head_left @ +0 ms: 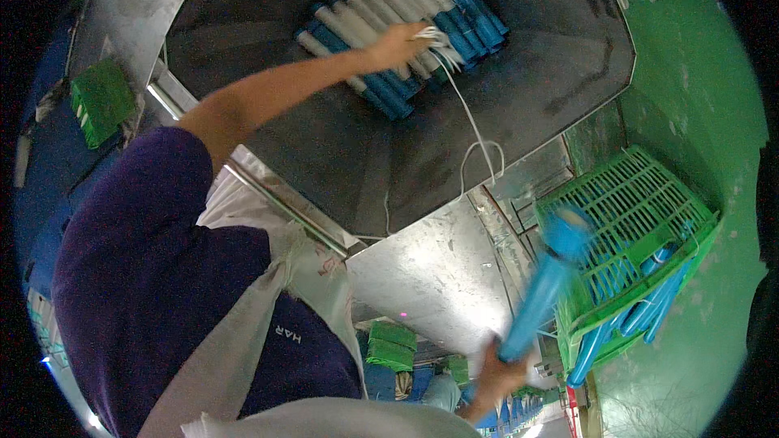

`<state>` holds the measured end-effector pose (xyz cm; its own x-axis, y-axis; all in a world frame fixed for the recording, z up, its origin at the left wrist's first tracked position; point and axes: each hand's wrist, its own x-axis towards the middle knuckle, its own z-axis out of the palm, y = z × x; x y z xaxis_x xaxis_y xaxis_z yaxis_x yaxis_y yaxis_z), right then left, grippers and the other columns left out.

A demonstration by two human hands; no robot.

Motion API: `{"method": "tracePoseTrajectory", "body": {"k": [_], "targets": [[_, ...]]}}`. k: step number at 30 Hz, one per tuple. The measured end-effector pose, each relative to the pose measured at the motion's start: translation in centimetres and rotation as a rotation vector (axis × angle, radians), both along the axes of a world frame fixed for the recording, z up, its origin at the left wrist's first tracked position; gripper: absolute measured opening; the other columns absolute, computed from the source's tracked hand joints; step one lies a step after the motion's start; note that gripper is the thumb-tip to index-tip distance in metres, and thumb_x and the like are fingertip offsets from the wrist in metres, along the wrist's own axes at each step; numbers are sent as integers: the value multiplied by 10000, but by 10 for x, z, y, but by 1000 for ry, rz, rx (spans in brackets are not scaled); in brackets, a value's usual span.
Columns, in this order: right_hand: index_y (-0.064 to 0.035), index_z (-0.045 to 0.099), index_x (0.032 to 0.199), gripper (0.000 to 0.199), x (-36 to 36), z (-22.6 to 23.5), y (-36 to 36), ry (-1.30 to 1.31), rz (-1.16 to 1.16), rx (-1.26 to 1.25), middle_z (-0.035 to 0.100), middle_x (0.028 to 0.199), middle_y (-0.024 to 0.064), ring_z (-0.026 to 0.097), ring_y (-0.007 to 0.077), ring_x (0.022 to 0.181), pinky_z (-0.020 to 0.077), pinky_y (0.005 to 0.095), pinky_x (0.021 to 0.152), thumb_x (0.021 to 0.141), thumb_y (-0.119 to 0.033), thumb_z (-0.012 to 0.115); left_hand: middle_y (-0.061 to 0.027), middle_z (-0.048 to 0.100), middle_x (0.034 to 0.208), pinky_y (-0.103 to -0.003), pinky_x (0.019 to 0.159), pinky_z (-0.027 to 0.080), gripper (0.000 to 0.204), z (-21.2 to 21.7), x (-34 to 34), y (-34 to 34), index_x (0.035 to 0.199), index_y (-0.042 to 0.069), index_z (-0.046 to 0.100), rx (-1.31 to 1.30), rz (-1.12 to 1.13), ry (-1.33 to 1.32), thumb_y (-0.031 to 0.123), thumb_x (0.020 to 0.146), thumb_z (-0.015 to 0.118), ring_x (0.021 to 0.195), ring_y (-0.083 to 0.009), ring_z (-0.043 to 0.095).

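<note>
My left hand (399, 46) reaches over a dark metal bin (324, 170), its fingers closed on a bunch of white cords (442, 42) whose long loose ends trail toward the near rim. Beneath that hand lies a row of tube-shaped rolls (381, 0), part whitish and part blue, side by side on the bin's floor. Down at the lower right, my right hand (497, 377) grips the lower end of a blue tube (535, 300). The tube is blurred by motion and tilted, its wider top end near a green basket.
The green slatted plastic basket (625, 219) stands at the right with several blue tubes (649, 300) in it. A metal rail (276, 199) runs along the bin's near left side. Green stacked things (392, 346) show below, and another green piece (101, 101) is at far left.
</note>
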<state>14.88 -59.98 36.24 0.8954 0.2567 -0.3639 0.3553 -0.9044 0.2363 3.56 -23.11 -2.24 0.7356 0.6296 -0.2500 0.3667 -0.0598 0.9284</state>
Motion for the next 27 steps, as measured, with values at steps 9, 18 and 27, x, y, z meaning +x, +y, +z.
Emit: {"method": "tracePoseTrajectory", "body": {"k": [9, 18, 27], "targets": [[12, 464, 1196, 536, 102, 50, -33, -832, 539, -319, 569, 1054, 191, 581, 361, 911, 479, 406, 800, 811, -284, 691, -173, 476, 1227, -464, 952, 378, 622, -258, -92, 6, 1317, 105, 406, 709, -1186, 700, 189, 758, 668, 1178, -339, 429], [25, 410, 1190, 484, -38, -102, -29, -398, 77, 437, 528, 1079, 195, 521, 324, 986, 392, 497, 863, 845, -259, 595, -163, 392, 1340, -518, 964, 358, 1075, -267, -83, -19, 1385, 191, 315, 608, -1199, 796, 277, 466, 868, 1240, -338, 386], [14, 480, 1117, 345, -99, -133, 2, -258, -200, 682, 552, 1062, 169, 513, 304, 1008, 398, 461, 868, 849, -181, 577, -203, 375, 1341, -554, 955, 346, 1228, -286, -107, -14, 1394, 134, 267, 209, -1485, 739, 438, 372, 876, 1224, -407, 391]]}}
